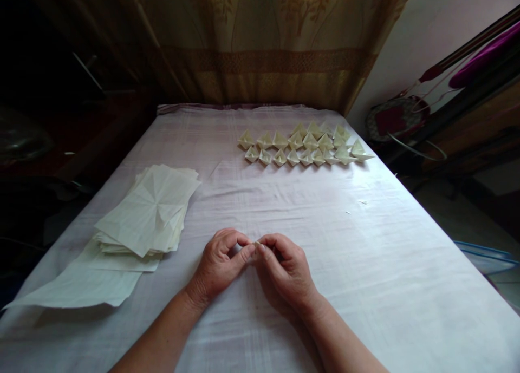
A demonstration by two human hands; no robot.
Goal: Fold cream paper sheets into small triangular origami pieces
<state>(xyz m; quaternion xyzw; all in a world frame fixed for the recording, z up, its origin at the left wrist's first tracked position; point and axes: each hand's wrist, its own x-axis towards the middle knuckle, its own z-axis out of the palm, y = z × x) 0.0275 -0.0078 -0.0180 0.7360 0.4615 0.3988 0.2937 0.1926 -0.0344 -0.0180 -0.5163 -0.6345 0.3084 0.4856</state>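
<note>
My left hand (225,262) and my right hand (286,264) meet over the near middle of the bed-like surface, both closed in a pinch. Between the thumbs and fingertips a tiny pale bit of folded paper (257,243) shows; most of it is hidden by the fingers. To the left of my hands lies a stack of creased white paper sheets (152,210), with a larger sheet (87,281) sticking out under it. Farther off, on the right, several folded paper boats (293,157) stand upright in rows, apart from both hands.
A pale checked cloth (227,200) covers the surface. Small paper scraps (363,202) lie right of centre. A patterned curtain (260,53) hangs behind the far edge. Beyond the right edge are a patterned bag (398,118) and a blue-edged item (485,256).
</note>
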